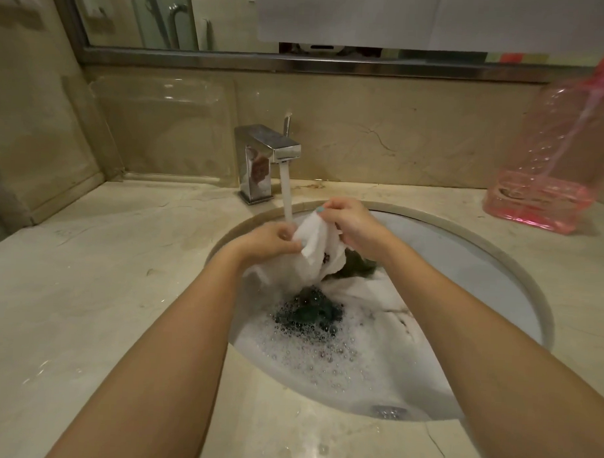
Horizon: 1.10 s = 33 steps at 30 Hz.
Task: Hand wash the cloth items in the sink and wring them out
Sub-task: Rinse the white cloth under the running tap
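Mid-wash. Left hand and right hand each pinch a bunched white cloth, frame centre, right by the tap stream. More white cloth and a dark cloth lie in suds in the sink below. Rinsing looks under way; wringing probably not begun, other items likely left. Wet beige marble counter, mirror upper left, pink bottle far right.
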Tool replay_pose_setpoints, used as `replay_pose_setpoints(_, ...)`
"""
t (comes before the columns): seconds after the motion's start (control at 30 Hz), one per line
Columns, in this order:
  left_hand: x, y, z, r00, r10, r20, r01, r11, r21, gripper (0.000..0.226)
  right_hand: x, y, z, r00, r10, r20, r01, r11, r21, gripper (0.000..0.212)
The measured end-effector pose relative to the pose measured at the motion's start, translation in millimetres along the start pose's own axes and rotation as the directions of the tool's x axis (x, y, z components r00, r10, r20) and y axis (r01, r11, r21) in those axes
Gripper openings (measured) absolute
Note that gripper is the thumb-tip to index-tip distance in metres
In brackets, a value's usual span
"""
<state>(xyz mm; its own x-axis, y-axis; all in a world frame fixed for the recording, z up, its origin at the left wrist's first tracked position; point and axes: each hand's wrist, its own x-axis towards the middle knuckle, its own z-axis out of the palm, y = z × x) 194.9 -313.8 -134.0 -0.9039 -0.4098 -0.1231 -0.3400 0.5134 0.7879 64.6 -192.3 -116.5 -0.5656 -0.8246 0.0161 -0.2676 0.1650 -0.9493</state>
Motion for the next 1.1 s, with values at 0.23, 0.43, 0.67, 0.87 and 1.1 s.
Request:
replay_pose_setpoints(0.23,-5,10,-10,0.962,-0.056,-0.267,-0.105,0.826,-0.554,0.024,-6,-7,-2,1.000,-0.011,0.015,0.013,0.983,-0.182,0.015)
replay_pose_setpoints(0.43,-6,6,-13,0.887,0.024,-0.462,-0.198,0.922,-0.333,0.023,-4,12,-16,0.998,-0.056,0.015,0.058,0.964,-0.258,0.020)
replay_pose_setpoints(0.67,-3,6,-9,0.798,0.183,-0.574,-0.146,0.983,0.110,0.021,-1,-3,-28,0.996,0.045,-0.083,-0.007,0.912,0.410,0.015)
replay_pose_setpoints(0.87,-3,13,-4,0.729,-0.103,-0.677,-0.253,0.879,-0.405,0.020,6,0,-1,0.995,0.086,-0.051,-0.046,0.849,0.526,0.028)
replay_pose_setpoints(1.1,14,16,-7,0.704,-0.260,-0.661,-0.342,0.691,-0.637,0.021,5,6,43,0.994,0.085,0.065,-0.080,0.994,-0.075,0.041)
